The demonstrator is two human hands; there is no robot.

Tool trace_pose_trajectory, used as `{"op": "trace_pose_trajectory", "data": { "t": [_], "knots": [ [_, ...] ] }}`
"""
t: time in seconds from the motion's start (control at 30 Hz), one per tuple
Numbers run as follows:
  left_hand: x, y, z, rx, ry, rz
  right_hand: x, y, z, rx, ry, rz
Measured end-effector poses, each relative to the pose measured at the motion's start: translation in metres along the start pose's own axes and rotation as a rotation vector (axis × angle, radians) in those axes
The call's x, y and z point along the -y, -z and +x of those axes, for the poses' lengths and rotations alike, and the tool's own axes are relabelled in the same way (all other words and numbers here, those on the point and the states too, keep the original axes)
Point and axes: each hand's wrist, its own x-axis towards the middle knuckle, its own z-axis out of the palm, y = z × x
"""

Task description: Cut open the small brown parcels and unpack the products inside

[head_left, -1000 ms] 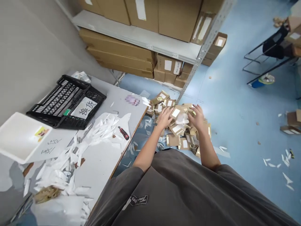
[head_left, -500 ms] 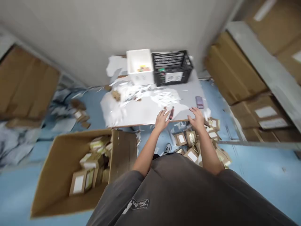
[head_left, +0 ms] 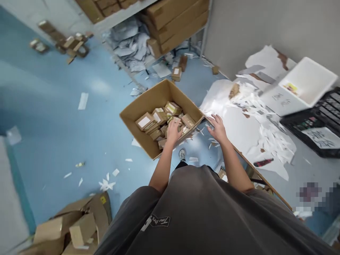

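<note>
Small boxes [head_left: 158, 117] lie below the left hand [head_left: 174, 132] — it and the right hand [head_left: 218, 129] spread, empty

Large open matt brown cardboard carton [head_left: 156, 95] at centre, small brown cardboard boxes [head_left: 188, 120] with white paper labels [head_left: 144, 122] inside, glossy blue floor [head_left: 98, 117] — left of frame, matt grey cloth shirt [head_left: 202, 212] at bottom, smooth white plastic bin [head_left: 316, 83] — upper right
</note>
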Motion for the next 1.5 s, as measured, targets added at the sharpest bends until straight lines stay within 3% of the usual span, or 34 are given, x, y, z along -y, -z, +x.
{"op": "trace_pose_trajectory", "data": {
  "t": [0.1, 0.23, 0.4, 0.53, 0.77, 1.03, 1.23, 1.3, 1.37, 1.43, 1.5],
  "knots": [
    [0.059, 0.025, -0.011, -0.037, 0.142, -0.023, 0.038, -0.039, 0.048, 0.088, 0.088, -0.009],
    [0.113, 0.039, -0.019, -0.057, 0.313, -0.055, 0.071, -0.076, 0.096, 0.175, 0.183, -0.048],
    [0.16, 0.031, -0.017, -0.051, 0.479, -0.071, 0.087, -0.126, 0.151, 0.312, 0.262, -0.04],
    [0.204, 0.021, -0.005, 0.013, 0.615, -0.057, 0.095, -0.189, 0.2, 0.494, 0.334, -0.011],
    [0.32, -0.002, 0.053, 0.168, 0.725, -0.002, 0.11, -0.34, 0.275, 0.78, 0.513, -0.012],
    [0.454, -0.062, 0.114, 0.348, 0.812, 0.05, 0.121, -0.534, 0.312, 0.991, 0.69, -0.108],
    [0.554, -0.102, 0.157, 0.388, 0.733, 0.024, 0.117, -0.677, 0.351, 1.092, 0.753, -0.125],
    [0.573, -0.115, 0.167, 0.366, 0.714, 0.016, 0.113, -0.707, 0.366, 1.128, 0.726, -0.158],
    [0.579, -0.126, 0.17, 0.341, 0.724, 0.028, 0.109, -0.724, 0.372, 1.144, 0.692, -0.173],
    [0.571, -0.131, 0.166, 0.33, 0.743, 0.053, 0.104, -0.726, 0.366, 1.134, 0.669, -0.168],
    [0.549, -0.132, 0.153, 0.317, 0.748, 0.087, 0.101, -0.714, 0.348, 1.11, 0.673, -0.151]
  ]
}}
